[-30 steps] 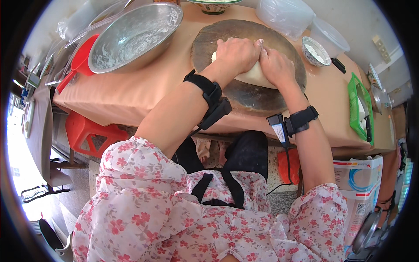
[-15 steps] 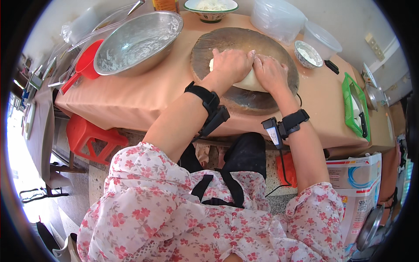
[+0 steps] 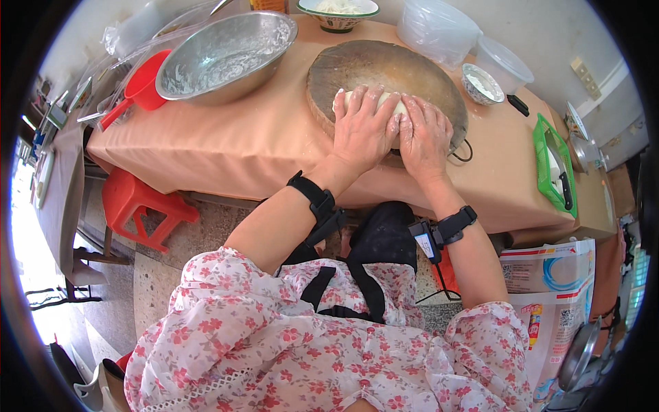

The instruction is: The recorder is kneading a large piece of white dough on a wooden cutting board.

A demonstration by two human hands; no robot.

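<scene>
A pale lump of dough [image 3: 399, 108] lies on the near part of a round wooden chopping board [image 3: 384, 63], mostly covered by my hands. My left hand [image 3: 364, 130] curls its floury fingers over the dough's far side. Beside it, thumbs close together, my right hand [image 3: 424, 137] grips the dough's right part in the same way. The underside of the dough is hidden. Black straps with small devices sit on both forearms.
A floury steel basin [image 3: 226, 58] and a red ladle-like scoop [image 3: 144, 86] stand on the left. Beyond the board is a bowl of white shreds [image 3: 338, 15]. To the right are a small flour bowl [image 3: 482, 84], plastic tubs [image 3: 504, 62] and a green basket [image 3: 546, 165] with a knife.
Both hands have drawn the dough nearer to me, and their fingers now wrap over its far side instead of pressing from above. The head view has shifted slightly.
</scene>
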